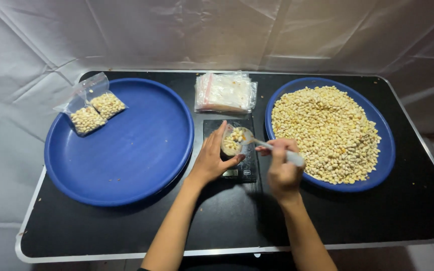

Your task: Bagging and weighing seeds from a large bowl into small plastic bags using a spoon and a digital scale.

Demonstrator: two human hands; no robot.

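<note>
My left hand (211, 159) cups a small clear bag (230, 144) partly filled with pale kernels, held upright on a small black scale (239, 170) at the table's middle. In my right hand (282, 170) is a white spoon (257, 142); its bowl is at the bag's mouth with kernels in it. Just right of the scale, a blue plate (385, 150) holds a heap of pale yellow kernels (327, 130).
A large blue plate (126, 145) on the left carries two filled, sealed bags (96, 112) at its far left rim. A stack of empty clear zip bags (225, 93) lies behind the scale. The black table (227, 221) has a white edge, with white sheeting behind.
</note>
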